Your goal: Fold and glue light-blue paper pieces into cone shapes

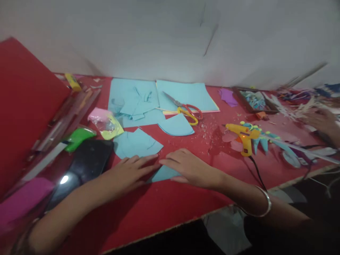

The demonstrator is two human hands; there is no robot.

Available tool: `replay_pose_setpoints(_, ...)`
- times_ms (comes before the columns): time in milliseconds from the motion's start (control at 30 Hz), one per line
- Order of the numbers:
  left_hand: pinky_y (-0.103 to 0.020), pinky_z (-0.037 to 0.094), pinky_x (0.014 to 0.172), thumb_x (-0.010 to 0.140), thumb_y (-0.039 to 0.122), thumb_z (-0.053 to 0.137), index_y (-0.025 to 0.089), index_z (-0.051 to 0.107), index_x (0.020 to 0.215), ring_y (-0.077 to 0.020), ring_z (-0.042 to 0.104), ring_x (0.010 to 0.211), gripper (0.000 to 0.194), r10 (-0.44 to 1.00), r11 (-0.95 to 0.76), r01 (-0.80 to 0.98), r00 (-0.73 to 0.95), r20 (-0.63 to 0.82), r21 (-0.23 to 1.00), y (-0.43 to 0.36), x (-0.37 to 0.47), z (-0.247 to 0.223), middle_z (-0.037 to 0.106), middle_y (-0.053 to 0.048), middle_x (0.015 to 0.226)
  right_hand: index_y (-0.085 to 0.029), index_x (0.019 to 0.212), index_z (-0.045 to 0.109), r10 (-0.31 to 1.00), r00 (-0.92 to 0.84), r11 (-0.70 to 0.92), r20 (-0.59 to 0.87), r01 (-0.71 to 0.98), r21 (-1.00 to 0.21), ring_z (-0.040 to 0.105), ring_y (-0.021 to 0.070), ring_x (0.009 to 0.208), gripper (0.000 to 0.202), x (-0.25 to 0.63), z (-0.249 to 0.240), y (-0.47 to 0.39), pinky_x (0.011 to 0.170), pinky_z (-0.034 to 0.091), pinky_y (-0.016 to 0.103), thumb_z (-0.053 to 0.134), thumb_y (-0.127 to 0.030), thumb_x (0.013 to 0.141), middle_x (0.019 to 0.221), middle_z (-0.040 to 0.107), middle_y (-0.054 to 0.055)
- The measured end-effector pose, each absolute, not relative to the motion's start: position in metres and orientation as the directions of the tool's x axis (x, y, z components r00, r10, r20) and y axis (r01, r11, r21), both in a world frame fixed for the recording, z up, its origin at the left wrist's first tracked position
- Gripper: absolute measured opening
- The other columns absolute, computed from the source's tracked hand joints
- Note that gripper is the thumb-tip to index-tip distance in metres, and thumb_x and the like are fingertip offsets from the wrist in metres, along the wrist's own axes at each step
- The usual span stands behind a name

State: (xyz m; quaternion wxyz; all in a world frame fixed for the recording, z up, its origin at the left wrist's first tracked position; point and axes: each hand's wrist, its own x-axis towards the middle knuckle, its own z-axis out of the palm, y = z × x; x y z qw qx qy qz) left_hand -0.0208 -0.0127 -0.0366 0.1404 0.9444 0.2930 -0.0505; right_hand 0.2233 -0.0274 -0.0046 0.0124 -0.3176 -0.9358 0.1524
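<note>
My left hand (135,171) lies with its fingers stretched out over the left edge of a light blue paper piece (164,174) on the red table. From the other side, my right hand (187,168) rests on the same paper, fingers extended and thumb apart; part of the paper is hidden under both hands. Just beyond my left hand lies a light blue paper cut with a curved edge (138,141). A fan-shaped stack of blue paper (177,125) sits farther back, beside scissors (186,106) with red and yellow handles.
Blue sheets (186,90) lie against the wall. A yellow glue gun (243,134) with a cord stands right, near a tray of scraps (255,101). At left are a dark phone-like slab (87,159), a green-handled tool (79,138) and pencils. Another person's hand (322,122) is far right.
</note>
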Motion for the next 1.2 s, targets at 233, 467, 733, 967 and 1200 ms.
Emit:
replay_pose_setpoints(233, -0.028, 0.042, 0.077, 0.067, 0.0, 0.044, 0.027, 0.041, 0.133, -0.0192, 0.055, 0.101, 0.071, 0.541, -0.812, 0.561, 0.827, -0.155, 0.161, -0.016, -0.015, -0.033, 0.049, -0.006, 0.134, -0.017, 0.131, 0.039, 0.637, -0.766, 0.66, -0.088, 0.601, -0.451, 0.054, 0.0171, 0.097, 0.051, 0.222, 0.004, -0.027, 0.081, 0.046, 0.029, 0.052, -0.009, 0.083, 0.119, 0.049, 0.012)
replay_pose_setpoints(467, -0.029, 0.037, 0.07, 0.082, 0.008, 0.042, 0.027, 0.061, 0.108, -0.0167, 0.056, 0.086, 0.037, 0.536, -0.836, 0.546, 0.833, 0.136, -0.051, -0.025, 0.003, -0.002, 0.065, 0.001, 0.113, -0.015, 0.082, 0.065, 0.629, -0.756, 0.715, 0.183, 0.468, -0.52, 0.057, 0.0143, 0.089, 0.02, 0.228, 0.002, -0.016, 0.081, 0.046, 0.026, 0.047, -0.006, 0.084, 0.093, 0.062, 0.006)
replay_pose_setpoints(733, -0.03, 0.033, 0.081, 0.088, 0.01, 0.04, 0.024, 0.064, 0.101, -0.0151, 0.053, 0.098, 0.031, 0.31, -0.894, 0.381, 0.906, 0.286, -0.237, -0.014, 0.02, -0.02, 0.064, 0.001, 0.114, -0.018, 0.072, 0.065, 0.7, -0.626, 0.69, 0.343, 0.47, -0.55, 0.057, 0.0155, 0.099, 0.023, 0.245, -0.035, -0.007, 0.085, 0.045, 0.029, 0.048, -0.003, 0.078, 0.102, 0.062, 0.007)
replay_pose_setpoints(967, -0.03, 0.034, 0.07, 0.085, 0.014, 0.048, 0.029, 0.052, 0.121, -0.0157, 0.055, 0.086, 0.039, 0.368, -0.91, 0.382, 0.923, 0.109, -0.161, -0.013, 0.021, -0.035, 0.063, 0.001, 0.114, -0.018, 0.081, 0.064, 0.964, -0.248, 0.262, 0.096, 0.818, -0.512, 0.062, 0.015, 0.074, 0.023, 0.326, -0.017, -0.032, 0.068, 0.047, 0.026, 0.041, -0.018, 0.082, 0.079, 0.066, 0.005)
replay_pose_setpoints(1200, -0.03, 0.033, 0.066, 0.084, 0.012, 0.048, 0.028, 0.053, 0.121, -0.0174, 0.056, 0.084, 0.041, 0.381, -0.915, 0.388, 0.921, 0.077, -0.114, -0.013, 0.022, -0.038, 0.063, -0.003, 0.114, -0.021, 0.066, 0.058, 0.914, 0.393, -0.387, -0.098, 0.919, 0.082, 0.058, 0.0231, 0.057, 0.032, 0.426, 0.003, -0.071, 0.049, 0.035, 0.03, 0.052, -0.052, 0.071, 0.062, 0.062, 0.006)
